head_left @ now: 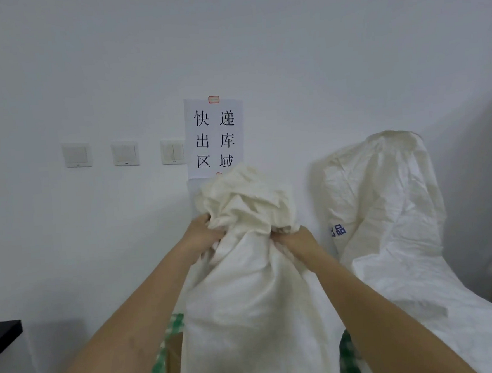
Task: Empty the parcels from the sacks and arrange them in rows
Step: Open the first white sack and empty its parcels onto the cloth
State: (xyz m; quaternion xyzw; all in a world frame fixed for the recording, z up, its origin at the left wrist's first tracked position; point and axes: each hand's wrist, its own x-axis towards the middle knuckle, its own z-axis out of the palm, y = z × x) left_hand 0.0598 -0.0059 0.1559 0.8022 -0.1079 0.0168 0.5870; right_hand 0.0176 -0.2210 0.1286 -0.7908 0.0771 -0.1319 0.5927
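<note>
White sacks, two: left hand [203, 233] and right hand [296, 239] squeeze one sack's [247, 302] neck; other sack [386, 205] stands beside.

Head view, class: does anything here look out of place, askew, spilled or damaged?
Nothing is spilled or torn. The one oddity: the paper sign overlaps the rightmost wall switch. Both hands, left and right, grip the bunched neck of the near sack; the second sack leans beside it.
</note>
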